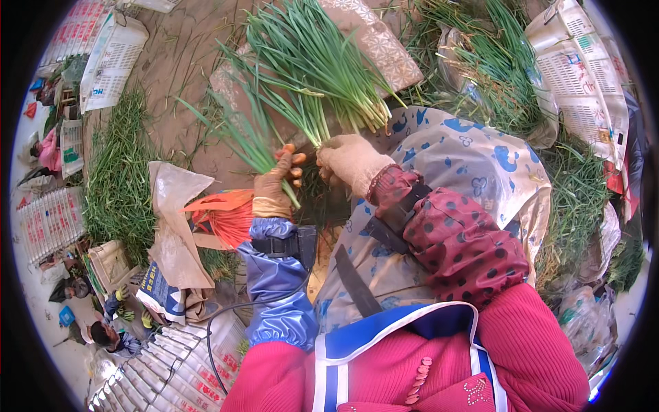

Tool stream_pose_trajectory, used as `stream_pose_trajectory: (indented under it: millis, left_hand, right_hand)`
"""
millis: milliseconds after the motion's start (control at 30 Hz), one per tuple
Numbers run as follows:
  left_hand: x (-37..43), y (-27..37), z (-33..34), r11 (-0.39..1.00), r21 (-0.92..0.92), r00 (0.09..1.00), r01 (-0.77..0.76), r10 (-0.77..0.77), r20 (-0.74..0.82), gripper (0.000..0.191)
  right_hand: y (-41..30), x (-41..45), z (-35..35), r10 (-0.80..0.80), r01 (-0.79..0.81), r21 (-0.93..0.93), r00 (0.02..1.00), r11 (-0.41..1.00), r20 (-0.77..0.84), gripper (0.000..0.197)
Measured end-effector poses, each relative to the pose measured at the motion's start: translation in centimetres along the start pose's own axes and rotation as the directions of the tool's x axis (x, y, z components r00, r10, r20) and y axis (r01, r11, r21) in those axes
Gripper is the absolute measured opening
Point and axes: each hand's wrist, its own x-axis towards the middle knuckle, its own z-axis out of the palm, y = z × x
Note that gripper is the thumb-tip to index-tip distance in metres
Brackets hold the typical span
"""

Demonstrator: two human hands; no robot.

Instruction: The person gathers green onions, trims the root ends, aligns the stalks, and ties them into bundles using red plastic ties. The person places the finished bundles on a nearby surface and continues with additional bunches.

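My left hand (278,177), in what looks like a thin stained glove, is closed around a small bunch of garlic chives (242,141). Their leaves fan to the upper left and their stalk ends poke out below my fingers. My right hand (352,159), in a pale knitted glove, has its fingers at the stalk bases of another few chives (314,121); its fingertips are partly hidden. Just beyond lies a thick pile of chives (314,56), pale stalk ends towards me, on a patterned board (388,51).
Loose green leaves lie heaped at left (121,175) and right (564,206). Orange ties (226,219) sit beside my left wrist. More chives (504,67) lie at upper right. A printed plastic sheet (463,149) covers my lap. A cable (211,329) runs from my left wrist. Other people work at far left.
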Motion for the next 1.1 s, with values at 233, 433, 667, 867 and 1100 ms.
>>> stream_pose_trajectory:
  millis: [233,433,667,867,1100]
  left_hand:
    - [2.1,-1.0,1.7,0.994,0.060,0.996,0.091,-0.090,-0.030,0.011]
    - [3.3,-0.9,-0.6,0.929,-0.168,0.936,0.329,-0.297,0.188,0.008]
    - [3.0,-1.6,-0.4,0.914,-0.153,0.915,0.376,-0.340,0.217,0.010]
    - [3.4,-1.8,-0.5,0.896,-0.151,0.900,0.417,-0.384,0.205,0.011]
    - [3.6,-2.6,-0.3,0.877,-0.188,0.872,0.442,-0.371,0.320,0.027]
  right_hand:
    - [-0.6,-1.2,0.3,-0.092,0.153,-0.716,0.988,0.681,0.123,0.034]
    - [-0.9,-0.6,-0.3,-0.168,0.042,-0.685,0.979,0.727,-0.118,0.031]
    - [-2.3,-1.6,-0.3,-0.203,0.185,-0.746,0.977,0.640,0.068,0.050]
    - [-1.6,-0.6,-0.6,-0.186,0.123,-0.618,0.982,0.776,-0.037,0.056]
    - [-0.6,1.1,-0.2,-0.078,0.057,-0.233,0.994,0.971,-0.082,0.044]
